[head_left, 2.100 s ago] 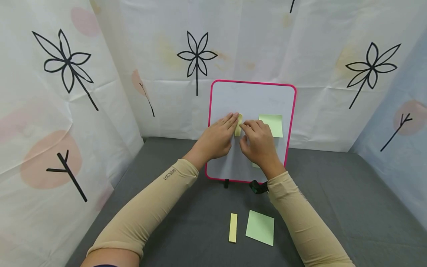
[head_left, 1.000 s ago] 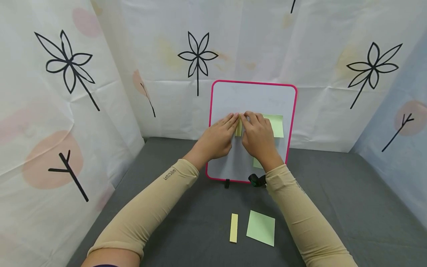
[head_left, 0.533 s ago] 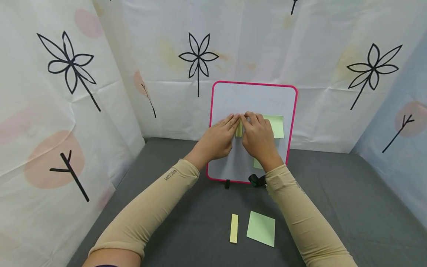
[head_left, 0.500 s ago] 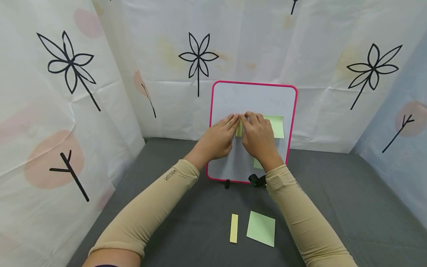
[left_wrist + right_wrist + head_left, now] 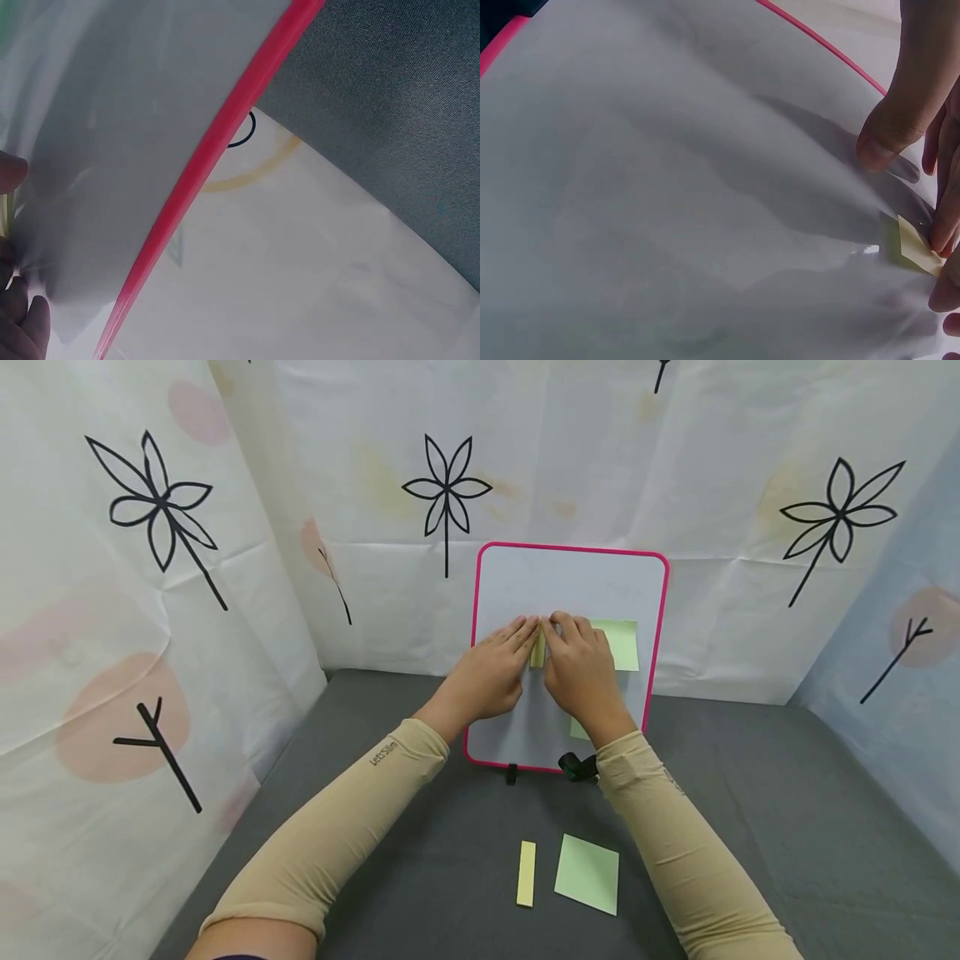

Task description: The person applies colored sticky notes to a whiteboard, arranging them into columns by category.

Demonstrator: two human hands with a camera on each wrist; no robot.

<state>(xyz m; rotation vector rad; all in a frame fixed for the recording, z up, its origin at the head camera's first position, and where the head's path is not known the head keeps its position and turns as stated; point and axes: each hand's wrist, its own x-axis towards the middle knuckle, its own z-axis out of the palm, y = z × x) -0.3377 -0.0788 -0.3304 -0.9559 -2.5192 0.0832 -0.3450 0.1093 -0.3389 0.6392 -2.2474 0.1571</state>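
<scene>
A yellow paper strip (image 5: 537, 650) is on the white board (image 5: 517, 583), between my two hands; in the right wrist view the end of the strip (image 5: 919, 251) stands slightly off the surface. My left hand (image 5: 491, 672) lies against the board with straight fingers, their tips along the strip's left side. From the right, my right hand (image 5: 581, 664) reaches in, fingertips touching the strip's upper end. Right of that hand a pale green sticky note (image 5: 618, 645) is on the board. Fingertips show at the left edge of the left wrist view, where most of both hands is outside the frame.
On the dark grey tabletop (image 5: 420, 860) in front of the board lie a second yellow strip (image 5: 526, 874) and a green square note (image 5: 588, 874). Another green note (image 5: 578, 728) is partly behind my right wrist. Black feet (image 5: 512, 774) support the pink-rimmed board. Patterned white cloth (image 5: 360, 585) hangs behind.
My right hand has moved up from beside the strip's middle to its upper end and has stayed there for the last second. My left hand has kept its place.
</scene>
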